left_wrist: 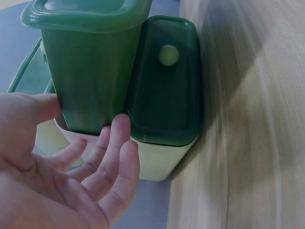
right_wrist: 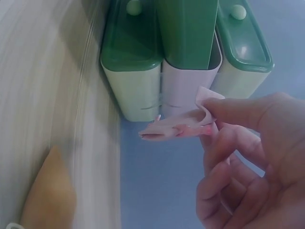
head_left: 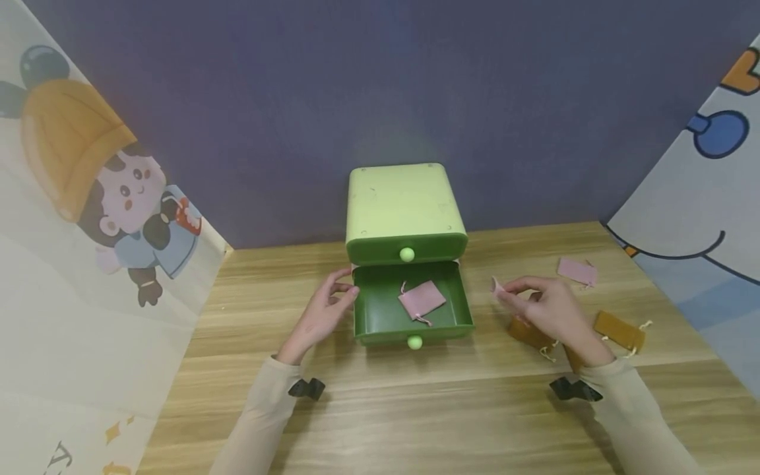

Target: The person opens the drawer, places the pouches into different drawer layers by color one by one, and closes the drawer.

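Observation:
A green two-drawer box (head_left: 404, 211) stands at the back of the wooden table. Its lower drawer (head_left: 411, 328) is pulled out, with one pink drawstring pouch (head_left: 421, 300) lying inside. My left hand (head_left: 323, 310) rests with relaxed fingers (left_wrist: 116, 143) against the drawer's left wall. Right of the drawer, my right hand (head_left: 549, 310) pinches a second pink pouch (right_wrist: 183, 125) between thumb and forefinger, lifted above the table. In the head view only a pink corner (head_left: 496, 286) of the pouch shows.
Another pink pouch (head_left: 576, 270) lies at the right rear of the table (head_left: 415, 409). Two brown pouches lie by my right hand, one (head_left: 620, 330) to its right, one (head_left: 530, 334) partly under it. Printed panels wall in both sides.

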`<act>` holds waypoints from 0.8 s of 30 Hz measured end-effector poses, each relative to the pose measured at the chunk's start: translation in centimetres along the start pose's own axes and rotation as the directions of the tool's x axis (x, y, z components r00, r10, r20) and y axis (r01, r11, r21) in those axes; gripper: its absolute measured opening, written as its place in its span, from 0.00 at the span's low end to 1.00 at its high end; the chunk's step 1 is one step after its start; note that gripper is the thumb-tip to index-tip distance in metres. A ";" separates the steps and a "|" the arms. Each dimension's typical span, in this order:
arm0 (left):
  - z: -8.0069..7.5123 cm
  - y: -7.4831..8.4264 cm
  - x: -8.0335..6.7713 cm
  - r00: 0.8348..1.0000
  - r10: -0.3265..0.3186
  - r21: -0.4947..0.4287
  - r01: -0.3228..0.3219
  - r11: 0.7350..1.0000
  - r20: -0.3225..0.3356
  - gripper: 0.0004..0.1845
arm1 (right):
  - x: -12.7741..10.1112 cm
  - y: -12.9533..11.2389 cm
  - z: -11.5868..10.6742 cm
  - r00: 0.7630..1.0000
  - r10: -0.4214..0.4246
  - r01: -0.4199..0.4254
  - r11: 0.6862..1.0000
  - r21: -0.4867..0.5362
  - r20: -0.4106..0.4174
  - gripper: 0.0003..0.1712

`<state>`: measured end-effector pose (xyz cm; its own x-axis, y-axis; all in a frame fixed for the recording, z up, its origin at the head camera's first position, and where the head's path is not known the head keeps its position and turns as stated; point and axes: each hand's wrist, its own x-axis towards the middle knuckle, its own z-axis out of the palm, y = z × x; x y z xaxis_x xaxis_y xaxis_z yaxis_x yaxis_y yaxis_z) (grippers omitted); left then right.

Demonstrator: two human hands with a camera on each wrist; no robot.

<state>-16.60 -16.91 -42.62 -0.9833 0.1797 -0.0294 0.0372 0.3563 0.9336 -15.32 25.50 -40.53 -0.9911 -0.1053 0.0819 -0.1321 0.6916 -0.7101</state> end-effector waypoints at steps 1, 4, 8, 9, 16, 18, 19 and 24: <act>0.0 0.0 0.0 1.000 0.000 0.002 0.000 1.000 0.002 0.32 | 0.0 -0.1 0.1 1.000 -0.005 0.005 1.000 0.006 0.000 0.21; 0.0 -0.1 -0.2 1.000 0.001 0.006 -0.001 1.000 0.004 0.32 | -0.1 -0.2 0.4 1.000 -0.023 0.023 1.000 0.017 -0.005 0.19; 0.0 0.0 -0.1 1.000 0.004 0.008 -0.004 1.000 0.004 0.32 | 0.1 -0.3 0.6 0.997 -0.063 0.063 0.998 0.018 -0.033 0.16; -0.1 0.0 -0.1 1.000 0.004 0.008 -0.004 1.000 0.002 0.32 | 0.2 -0.3 0.6 0.996 -0.076 0.076 0.997 0.016 -0.042 0.15; 0.1 -0.3 0.1 1.000 0.000 0.005 0.000 1.000 -0.001 0.32 | 0.3 -1.0 0.4 0.996 -0.076 0.076 0.997 0.018 -0.042 0.17; 0.1 -0.3 0.0 1.000 0.001 0.007 -0.001 1.000 0.001 0.32 | 0.3 -1.4 0.4 0.998 -0.058 0.059 0.998 0.027 -0.026 0.19; 0.1 -0.2 0.0 1.000 0.001 0.008 -0.001 1.000 0.000 0.32 | 0.4 -1.6 0.4 0.998 -0.055 0.056 0.998 0.034 -0.019 0.19; 0.1 -0.1 0.0 1.000 0.001 0.007 -0.001 1.000 -0.002 0.32 | 0.4 -2.3 0.6 0.998 -0.068 0.069 0.996 0.053 -0.013 0.18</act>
<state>-16.55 -16.84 -42.73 -0.9836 0.1780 -0.0279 0.0392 0.3625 0.9311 -15.38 23.47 -39.31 -0.9799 -0.1430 0.1393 -0.1990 0.6439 -0.7388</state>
